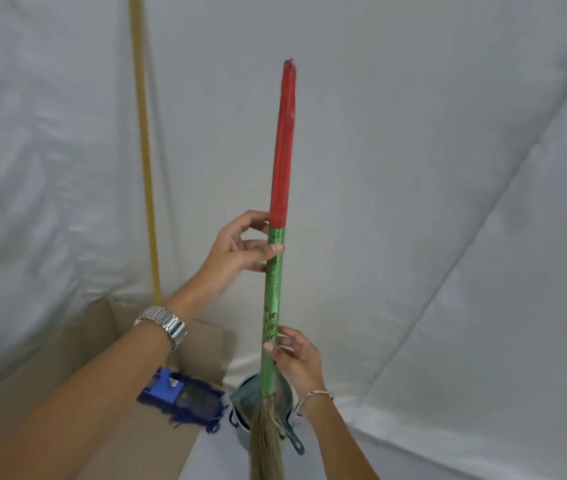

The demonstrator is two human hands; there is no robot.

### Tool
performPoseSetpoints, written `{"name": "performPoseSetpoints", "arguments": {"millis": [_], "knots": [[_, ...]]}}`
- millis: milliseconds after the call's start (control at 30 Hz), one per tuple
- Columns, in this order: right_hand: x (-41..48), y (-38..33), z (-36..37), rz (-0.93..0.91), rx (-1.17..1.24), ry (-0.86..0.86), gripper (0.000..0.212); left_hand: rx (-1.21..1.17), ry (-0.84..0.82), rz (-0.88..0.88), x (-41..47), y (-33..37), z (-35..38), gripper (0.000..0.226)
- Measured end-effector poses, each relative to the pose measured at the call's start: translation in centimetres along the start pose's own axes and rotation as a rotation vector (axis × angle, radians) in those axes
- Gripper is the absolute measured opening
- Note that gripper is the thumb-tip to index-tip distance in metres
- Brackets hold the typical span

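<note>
A broom (276,258) stands upright in the middle of the view, its handle red on top and green below, with straw bristles at the bottom. My left hand (240,244), with a metal watch on the wrist, holds the handle where red meets green, thumb across the front. My right hand (295,358), wearing a thin bracelet, pinches the green part lower down, just above the bristles.
A blue flat mop (185,396) with a long yellow pole (143,133) rests on a brown cardboard box (77,393) at the left. A teal dustpan (280,396) sits in a bucket behind the bristles. White sheeting (448,168) covers the walls and floor.
</note>
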State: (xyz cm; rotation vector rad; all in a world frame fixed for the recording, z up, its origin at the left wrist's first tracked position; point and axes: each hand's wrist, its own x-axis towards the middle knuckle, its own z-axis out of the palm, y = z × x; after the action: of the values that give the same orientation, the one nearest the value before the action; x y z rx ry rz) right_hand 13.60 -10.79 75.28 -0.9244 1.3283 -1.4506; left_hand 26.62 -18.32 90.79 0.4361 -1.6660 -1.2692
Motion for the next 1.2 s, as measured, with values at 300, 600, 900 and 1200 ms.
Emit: {"name": "performPoseSetpoints", "arguments": {"millis": [300,600,900,1200], "knots": [[2.0,-8.5,11.3,-0.113,-0.059,-0.213,0.026,0.099,0.147,0.096,0.8,11.0,-10.2,0.033],[3.8,-10.5,25.4,-0.141,-0.074,-0.274,0.022,0.169,0.201,0.066,-0.4,15.4,-22.9,0.031],[6.7,-7.9,35.9,-0.1,-0.041,-0.251,0.023,0.2,0.149,0.01,-0.3,14.8,-33.2,0.03],[14.7,-4.2,42.6,-0.043,-0.112,-0.315,0.028,0.19,0.228,-0.046,2.4,8.7,-42.1,0.031]]}}
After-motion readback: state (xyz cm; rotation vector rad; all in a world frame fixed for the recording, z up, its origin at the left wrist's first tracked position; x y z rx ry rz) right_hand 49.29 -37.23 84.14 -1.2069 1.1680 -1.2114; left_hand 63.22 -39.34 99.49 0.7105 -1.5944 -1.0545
